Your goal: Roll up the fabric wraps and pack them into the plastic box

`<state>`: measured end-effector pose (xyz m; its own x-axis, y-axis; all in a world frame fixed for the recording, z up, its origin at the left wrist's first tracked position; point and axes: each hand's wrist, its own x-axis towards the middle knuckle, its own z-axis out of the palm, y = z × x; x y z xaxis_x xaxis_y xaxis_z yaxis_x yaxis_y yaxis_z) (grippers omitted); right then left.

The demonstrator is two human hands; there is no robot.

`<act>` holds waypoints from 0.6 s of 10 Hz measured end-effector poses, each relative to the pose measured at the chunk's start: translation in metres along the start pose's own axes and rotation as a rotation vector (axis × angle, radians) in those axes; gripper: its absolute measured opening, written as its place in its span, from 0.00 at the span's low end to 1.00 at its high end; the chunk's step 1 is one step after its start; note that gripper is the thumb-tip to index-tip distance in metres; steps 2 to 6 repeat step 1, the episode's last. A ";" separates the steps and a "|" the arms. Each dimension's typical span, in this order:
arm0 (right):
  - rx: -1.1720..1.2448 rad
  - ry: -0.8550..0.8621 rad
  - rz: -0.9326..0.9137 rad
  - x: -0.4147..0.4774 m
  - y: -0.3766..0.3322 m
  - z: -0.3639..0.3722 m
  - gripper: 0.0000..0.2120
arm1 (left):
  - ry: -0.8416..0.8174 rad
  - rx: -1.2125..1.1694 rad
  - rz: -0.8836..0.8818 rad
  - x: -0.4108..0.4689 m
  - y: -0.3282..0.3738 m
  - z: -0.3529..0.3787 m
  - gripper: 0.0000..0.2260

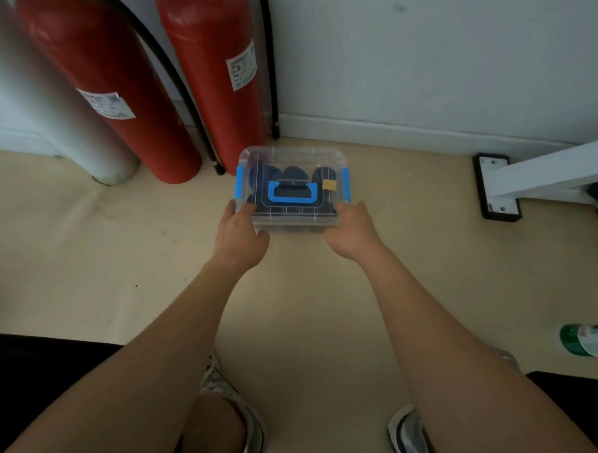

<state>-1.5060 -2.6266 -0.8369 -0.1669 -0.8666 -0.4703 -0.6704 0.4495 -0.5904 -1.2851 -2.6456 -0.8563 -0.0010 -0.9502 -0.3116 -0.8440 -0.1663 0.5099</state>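
Both hands hold the plastic box (292, 189) by its near corners, out at arm's length over the floor (85, 235) near the wall (421, 67). The left hand (239, 234) is clamped on the near-left corner, thumb on the lid edge; the right hand (352, 231) is clamped on the near-right corner. A 2-handed hold at the corners keeps the box level, so the load inside does not slide. The lid is on, its 2 blue side clips (240, 182) folded down and the blue handle (291, 192) lying flat on top. Through the clear lid show dark blue rolled wraps (293, 173), already packed inside. Whether the box rests on the floor or hangs just above it I cannot tell. Just beyond it stand 2 red cylinders (216, 93). The packing looks finished; the box seems on its way to a resting place by the wall.
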 end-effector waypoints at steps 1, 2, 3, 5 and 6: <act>0.249 0.237 -0.123 -0.015 -0.039 -0.034 0.13 | 0.021 0.115 0.177 -0.021 0.020 -0.001 0.20; 0.249 0.237 -0.123 -0.015 -0.039 -0.034 0.13 | 0.021 0.115 0.177 -0.021 0.020 -0.001 0.20; 0.249 0.237 -0.123 -0.015 -0.039 -0.034 0.13 | 0.021 0.115 0.177 -0.021 0.020 -0.001 0.20; 0.249 0.237 -0.123 -0.015 -0.039 -0.034 0.13 | 0.021 0.115 0.177 -0.021 0.020 -0.001 0.20; 0.249 0.237 -0.123 -0.015 -0.039 -0.034 0.13 | 0.021 0.115 0.177 -0.021 0.020 -0.001 0.20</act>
